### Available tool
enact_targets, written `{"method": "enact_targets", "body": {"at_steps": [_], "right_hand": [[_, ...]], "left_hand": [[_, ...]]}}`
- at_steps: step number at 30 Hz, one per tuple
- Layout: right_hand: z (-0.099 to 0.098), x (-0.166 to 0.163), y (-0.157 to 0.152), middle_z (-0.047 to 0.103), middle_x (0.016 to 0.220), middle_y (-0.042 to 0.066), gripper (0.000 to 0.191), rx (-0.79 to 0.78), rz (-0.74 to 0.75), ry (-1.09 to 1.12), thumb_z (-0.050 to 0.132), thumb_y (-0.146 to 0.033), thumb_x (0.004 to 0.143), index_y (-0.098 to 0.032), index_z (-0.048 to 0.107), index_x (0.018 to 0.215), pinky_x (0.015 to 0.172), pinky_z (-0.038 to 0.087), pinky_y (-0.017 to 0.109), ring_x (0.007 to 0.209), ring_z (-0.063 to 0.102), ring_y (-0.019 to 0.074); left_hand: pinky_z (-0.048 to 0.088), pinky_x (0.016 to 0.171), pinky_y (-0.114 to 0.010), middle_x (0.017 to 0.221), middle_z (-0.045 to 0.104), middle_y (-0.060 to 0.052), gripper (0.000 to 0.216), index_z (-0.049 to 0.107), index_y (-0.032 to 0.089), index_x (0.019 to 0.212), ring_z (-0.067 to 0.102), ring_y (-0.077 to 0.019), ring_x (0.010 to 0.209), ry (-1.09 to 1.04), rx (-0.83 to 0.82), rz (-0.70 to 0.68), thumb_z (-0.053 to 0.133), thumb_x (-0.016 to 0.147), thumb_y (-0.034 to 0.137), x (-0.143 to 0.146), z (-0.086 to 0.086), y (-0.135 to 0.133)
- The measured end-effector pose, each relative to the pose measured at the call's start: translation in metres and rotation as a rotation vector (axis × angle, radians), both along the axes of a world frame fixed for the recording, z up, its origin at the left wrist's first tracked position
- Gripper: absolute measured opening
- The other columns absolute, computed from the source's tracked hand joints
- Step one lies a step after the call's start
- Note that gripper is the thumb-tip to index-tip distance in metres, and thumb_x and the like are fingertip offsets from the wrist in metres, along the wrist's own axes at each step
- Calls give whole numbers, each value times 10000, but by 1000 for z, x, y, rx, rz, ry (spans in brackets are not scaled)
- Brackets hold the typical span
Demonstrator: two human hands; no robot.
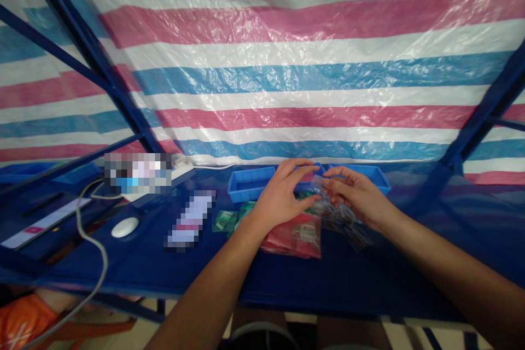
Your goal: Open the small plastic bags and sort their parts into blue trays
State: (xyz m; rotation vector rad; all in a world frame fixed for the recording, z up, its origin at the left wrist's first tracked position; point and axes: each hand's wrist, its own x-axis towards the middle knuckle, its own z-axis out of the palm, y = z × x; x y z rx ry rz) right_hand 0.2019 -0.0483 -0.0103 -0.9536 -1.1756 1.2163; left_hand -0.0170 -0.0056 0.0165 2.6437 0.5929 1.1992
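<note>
Both hands hover over the middle of a dark blue table (135,262). My left hand (283,191) and my right hand (355,197) together pinch a small clear plastic bag (318,185) between their fingertips. Under the hands lie a stack of red packets (297,235), several small clear bags (348,227) and green packets (225,220). Just behind the hands stand low blue trays (250,182).
A white mouse (125,227) with a grey cable (96,262) lies at the left, beside a flat white device (45,223). Blue metal frame bars (102,65) rise at both sides. A striped tarp (287,65) hangs behind the table. Something orange (24,322) sits below the table's left edge.
</note>
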Motion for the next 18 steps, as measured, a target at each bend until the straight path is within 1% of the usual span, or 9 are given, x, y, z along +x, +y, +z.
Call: {"method": "enact_targets", "body": {"at_steps": [2,3,5,7,9,11,14,16,18], "right_hand": [[0,-1,-2,733,812,-14,492,-63,47,67,943,-446,751,-252,707,1135,573,484,262,576,581,115],[-1,-2,-2,728,809,-16,488,-80,67,92,939,-433,759,-252,710,1150,572,485,254,575,577,109],[-1,-1,-2,701,758,-22,408,-102,96,120,925,-425,782,-238,735,1090,558,477,240,572,573,106],[-1,0,-2,681,721,-15,338,-122,110,122,915,-427,798,-214,753,1006,551,479,237,576,579,111],[-1,2,-1,706,769,17,328,-132,125,119,893,-457,822,-192,762,964,553,491,243,604,601,122],[1,2,-2,738,856,57,356,-124,151,112,854,-505,854,-177,770,962,561,499,249,660,634,139],[3,0,-3,759,946,69,373,-62,165,37,869,-503,835,-192,787,1024,582,501,261,728,659,160],[3,2,-2,760,928,51,377,13,125,-70,882,-492,816,-215,790,1054,583,495,278,709,654,166],[4,8,2,752,863,41,366,118,26,-226,843,-525,844,-226,785,1046,580,483,303,674,649,181]], "left_hand": [[448,1196,-496,1422,660,-111,431,703,265,1327,585,-288,1368,25,34,-53,796,909,312,0,1,1],[458,1181,-484,1374,689,-105,352,731,255,1272,605,-275,1337,27,44,-78,778,926,300,0,1,2],[486,1133,-455,1257,741,-93,210,767,233,1155,648,-251,1255,12,45,-118,748,956,296,0,1,4],[508,1088,-431,1165,770,-79,131,778,221,1068,678,-235,1181,-13,24,-141,734,970,295,1,1,5],[522,1055,-416,1091,786,-74,115,778,213,1031,700,-230,1119,-34,-15,-135,724,978,300,1,1,4],[541,1019,-403,1037,793,-74,137,770,203,1016,717,-229,1056,-64,-66,-89,712,986,323,0,2,2],[566,952,-376,1009,796,-69,172,753,197,979,734,-220,980,-105,-139,0,692,996,357,0,2,0],[574,933,-363,1014,798,-65,184,752,199,988,739,-216,964,-103,-167,30,681,1000,369,0,1,0],[575,951,-365,1059,798,-70,187,755,202,1053,740,-217,984,-86,-171,36,671,1005,362,0,0,1]]}}
